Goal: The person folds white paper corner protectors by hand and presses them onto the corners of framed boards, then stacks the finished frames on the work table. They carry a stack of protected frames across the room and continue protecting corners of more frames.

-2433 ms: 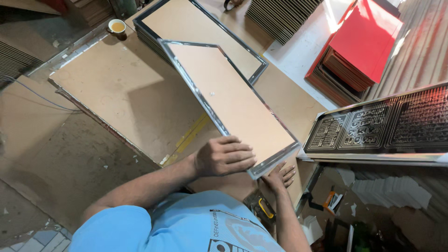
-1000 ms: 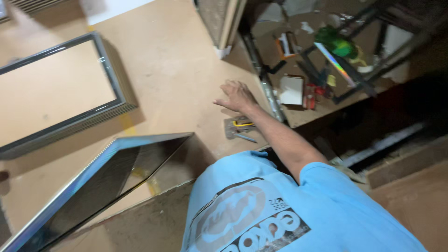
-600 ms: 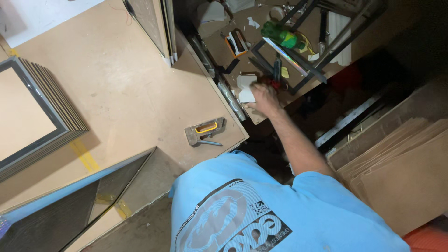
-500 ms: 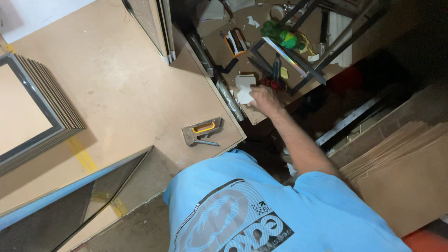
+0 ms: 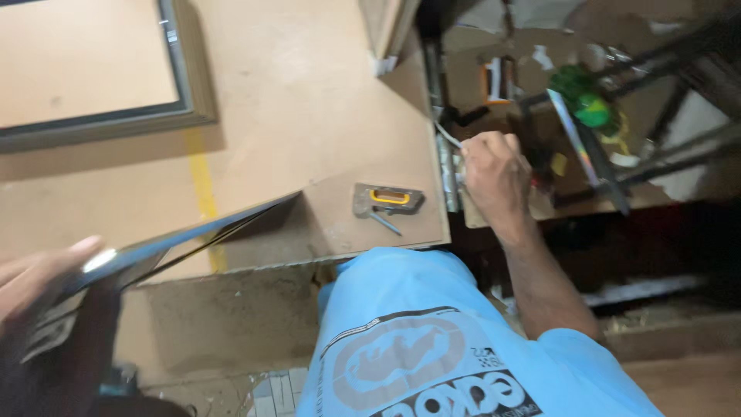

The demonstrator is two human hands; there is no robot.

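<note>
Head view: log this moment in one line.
left hand: holds dark glass-fronted frame | right hand: closed at lower shelf | grey-and-yellow staple gun: on brown board, untouched

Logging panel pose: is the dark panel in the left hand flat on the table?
No, tilted. The left hand lifts the dark panel at one end, casting shadow on the table.

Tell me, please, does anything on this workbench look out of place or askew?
The dark frame in the left hand hangs tilted, one corner over the bench. The staple gun lies loose near the bench corner. The right hand grips something small; nothing looks spilled.
</note>
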